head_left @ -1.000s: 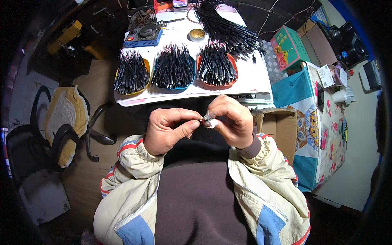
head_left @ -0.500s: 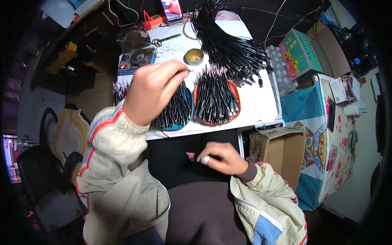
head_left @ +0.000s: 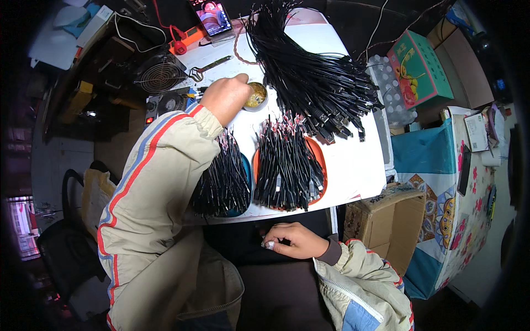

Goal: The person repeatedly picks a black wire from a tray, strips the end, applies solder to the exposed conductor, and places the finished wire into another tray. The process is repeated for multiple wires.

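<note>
At the round tin of yellowish-brown paste (head_left: 256,97), my left hand (head_left: 225,99) is closed, back of the hand up. Its fingertips bend down out of sight beside the tin's left rim, so what they pinch is hidden. My right hand (head_left: 297,240) rests low over my dark lap, in front of the table edge. Its fingers are curled, with a whitish wrap on one digit; anything in them is too hidden to make out. Between the hands, short black cables with stripped pinkish ends fill a blue tray (head_left: 247,182) and an orange tray (head_left: 316,157).
A large bundle of black cables (head_left: 314,77) spreads over the white table (head_left: 359,165). At the back are a lit phone (head_left: 212,19), a round fan grille (head_left: 160,76) and a blue device (head_left: 165,103). An open cardboard box (head_left: 400,220) stands right, beside a cloth-covered table (head_left: 425,149).
My left hand has moved away from me to the tin, its fingertips turning out of sight. The whole view has shifted, so trays and table sit lower. My right hand stays low, fingers curled.
</note>
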Motion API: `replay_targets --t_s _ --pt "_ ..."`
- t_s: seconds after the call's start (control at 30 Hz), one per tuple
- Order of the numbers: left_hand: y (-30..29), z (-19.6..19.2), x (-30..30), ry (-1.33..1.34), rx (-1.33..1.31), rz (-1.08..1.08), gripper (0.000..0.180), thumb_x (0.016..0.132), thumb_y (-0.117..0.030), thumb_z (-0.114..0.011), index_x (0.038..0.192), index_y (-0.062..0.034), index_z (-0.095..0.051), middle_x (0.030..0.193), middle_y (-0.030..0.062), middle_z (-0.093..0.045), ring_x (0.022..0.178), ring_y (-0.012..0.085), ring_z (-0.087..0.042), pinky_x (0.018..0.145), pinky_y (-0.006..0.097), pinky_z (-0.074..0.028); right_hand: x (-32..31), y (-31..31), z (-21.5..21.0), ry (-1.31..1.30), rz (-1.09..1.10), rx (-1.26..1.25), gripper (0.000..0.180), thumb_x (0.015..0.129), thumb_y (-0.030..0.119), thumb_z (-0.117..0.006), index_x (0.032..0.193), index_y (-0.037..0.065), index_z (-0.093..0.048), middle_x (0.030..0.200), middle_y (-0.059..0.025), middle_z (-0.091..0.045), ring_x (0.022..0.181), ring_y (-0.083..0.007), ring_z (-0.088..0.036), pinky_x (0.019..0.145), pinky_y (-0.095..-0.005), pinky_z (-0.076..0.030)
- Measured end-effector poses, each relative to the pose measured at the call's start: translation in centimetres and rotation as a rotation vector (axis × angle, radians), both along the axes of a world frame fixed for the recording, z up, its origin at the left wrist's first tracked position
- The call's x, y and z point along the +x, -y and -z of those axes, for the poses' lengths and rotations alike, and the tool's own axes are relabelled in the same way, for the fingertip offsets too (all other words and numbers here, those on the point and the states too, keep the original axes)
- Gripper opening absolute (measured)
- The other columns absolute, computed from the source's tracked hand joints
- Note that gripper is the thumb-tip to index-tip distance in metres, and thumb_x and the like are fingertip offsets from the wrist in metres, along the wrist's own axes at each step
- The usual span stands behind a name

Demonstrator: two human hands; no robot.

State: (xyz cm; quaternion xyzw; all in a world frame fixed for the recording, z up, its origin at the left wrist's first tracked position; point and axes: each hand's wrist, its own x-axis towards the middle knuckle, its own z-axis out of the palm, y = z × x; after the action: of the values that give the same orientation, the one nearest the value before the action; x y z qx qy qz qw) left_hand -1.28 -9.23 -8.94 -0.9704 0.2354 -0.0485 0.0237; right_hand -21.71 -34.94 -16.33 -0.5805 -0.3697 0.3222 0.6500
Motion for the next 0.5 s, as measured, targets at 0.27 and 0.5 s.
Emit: replay_targets --t_s 0.27,0.5 --pt "0.1 0.1 0.9 -0.008 0.188 0.076 0.005 0.072 -0.004 -0.062 0.073 0.0005 -0.066 0.086 0.0156 -0.060 0.077 0.0330 -0.066 0.069 0.042 -0.054 0.6 -0.1 0.8 -0.049 -0.064 -0.096 0.015 0.089 0.008 -0.062 0.100 0.000 -0.065 0.090 -0.0122 -0.066 0.079 -0.0253 -0.066 0.068 -0.0322 -0.052" --pt "0.8 0.8 0.9 0.000 0.232 0.099 0.006 0.073 -0.004 -0.061 0.071 0.0005 -0.065 0.083 0.0160 -0.060 0.073 0.0333 -0.065 0.066 0.043 -0.053 0.4 -0.1 1.4 -0.068 -0.061 -0.098 0.016 0.089 0.008 -0.061 0.103 0.001 -0.063 0.088 -0.0135 -0.065 0.074 -0.0264 -0.065 0.066 -0.0337 -0.051"
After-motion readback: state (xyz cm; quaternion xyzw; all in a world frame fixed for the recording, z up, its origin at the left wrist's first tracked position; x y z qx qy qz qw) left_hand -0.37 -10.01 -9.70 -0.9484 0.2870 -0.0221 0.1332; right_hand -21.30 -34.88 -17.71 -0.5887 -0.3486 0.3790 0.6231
